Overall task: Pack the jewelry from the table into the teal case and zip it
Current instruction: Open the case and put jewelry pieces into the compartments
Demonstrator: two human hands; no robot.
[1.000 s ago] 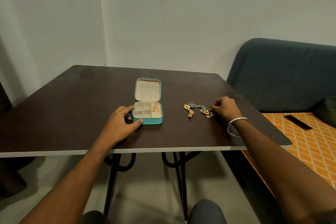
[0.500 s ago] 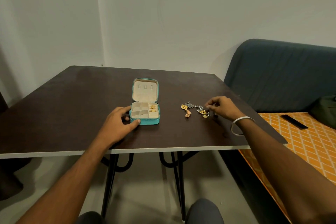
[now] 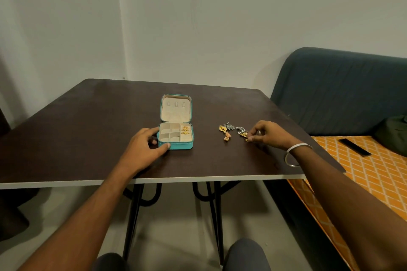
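- Nearest to me, I saw two knees in dark trousers at the bottom edge, above a pale grey floor (image 3: 176, 226).
- The black hairpin legs (image 3: 134, 211) of the table stood just beyond them.
- The table (image 3: 66, 138) was dark brown with a pale front edge, its top plain and matte.
- My left hand (image 3: 143, 147) lay on that top, thumb against the front wall of the teal case (image 3: 176, 145) and fingers curved at its left side, bracing it.
- The case sat open near the table's middle, lid upright, beige dividers inside; gold pieces (image 3: 185, 130) lay in its right-hand compartment.
- My right hand (image 3: 269, 135) was to the right of the case, thumb and fingertips pinching a small gold piece (image 3: 246, 139) at the near end of the loose jewelry (image 3: 233, 130).
- That cluster of gold and silver pieces lay on the table, well apart from the case.
- A silver bangle (image 3: 296, 152) hung at my right wrist.
- On the right, an orange diamond-patterned cushion (image 3: 363, 171) carried a dark flat remote (image 3: 354, 147).
- Behind it rose a blue-grey sofa back (image 3: 341, 90).
- Farthest off were plain off-white walls (image 3: 220, 17) meeting in a corner.
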